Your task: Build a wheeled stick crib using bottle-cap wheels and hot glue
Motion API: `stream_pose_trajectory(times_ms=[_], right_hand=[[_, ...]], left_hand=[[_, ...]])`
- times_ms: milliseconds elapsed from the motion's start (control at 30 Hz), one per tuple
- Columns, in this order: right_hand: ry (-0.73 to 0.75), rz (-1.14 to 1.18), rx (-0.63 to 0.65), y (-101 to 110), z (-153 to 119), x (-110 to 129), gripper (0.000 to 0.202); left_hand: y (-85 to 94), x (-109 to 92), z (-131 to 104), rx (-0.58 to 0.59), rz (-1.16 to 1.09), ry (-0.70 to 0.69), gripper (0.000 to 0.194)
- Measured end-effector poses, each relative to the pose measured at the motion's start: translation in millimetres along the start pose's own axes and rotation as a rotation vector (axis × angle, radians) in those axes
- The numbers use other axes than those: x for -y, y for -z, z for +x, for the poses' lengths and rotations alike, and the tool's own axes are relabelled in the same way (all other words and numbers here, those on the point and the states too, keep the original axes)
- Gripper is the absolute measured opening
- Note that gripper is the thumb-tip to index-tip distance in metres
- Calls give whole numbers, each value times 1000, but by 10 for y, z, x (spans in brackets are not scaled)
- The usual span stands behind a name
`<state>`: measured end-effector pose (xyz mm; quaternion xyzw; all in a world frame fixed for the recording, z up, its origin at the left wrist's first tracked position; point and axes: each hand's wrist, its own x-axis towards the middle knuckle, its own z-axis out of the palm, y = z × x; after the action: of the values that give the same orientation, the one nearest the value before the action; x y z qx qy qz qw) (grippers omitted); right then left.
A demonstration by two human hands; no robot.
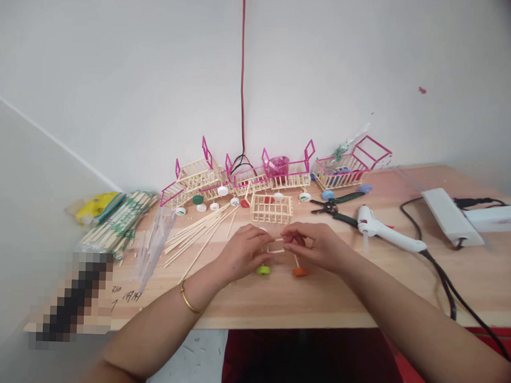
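Near the table's front, my left hand (247,251) and my right hand (312,246) hold a small stick frame (276,246) between them, each with its fingers closed on one side. Below the frame are a lime-green cap (263,270) near my left fingertips and an orange cap (299,272) under my right hand, on a thin stick. Much of the frame is hidden by my fingers. Just beyond my hands sits a slatted wooden box (271,209) with nothing pink on it.
Several pink-trimmed stick carts (251,180) line the wall. Loose sticks (199,234) and packed sticks (120,223) lie left. At right are green-handled cutters (344,218), a white glue gun (388,235), a power strip (451,218) and black cables.
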<state>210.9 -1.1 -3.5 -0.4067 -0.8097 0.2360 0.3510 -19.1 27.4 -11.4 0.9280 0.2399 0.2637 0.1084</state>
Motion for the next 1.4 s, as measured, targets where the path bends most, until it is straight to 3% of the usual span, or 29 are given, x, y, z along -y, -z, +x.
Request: stream_pose_trajectory(times_ms=[200, 567, 1400], right_hand=[[-23, 2, 93, -22, -43, -18, 26], [-80, 89, 142, -58, -52, 16, 33], [39, -40, 94, -84, -41, 0, 21]], left_hand=[[0, -7, -5, -16, 28, 3, 30], [-11, 4, -7, -14, 33, 6, 31], [-5, -5, -2, -12, 23, -2, 28]])
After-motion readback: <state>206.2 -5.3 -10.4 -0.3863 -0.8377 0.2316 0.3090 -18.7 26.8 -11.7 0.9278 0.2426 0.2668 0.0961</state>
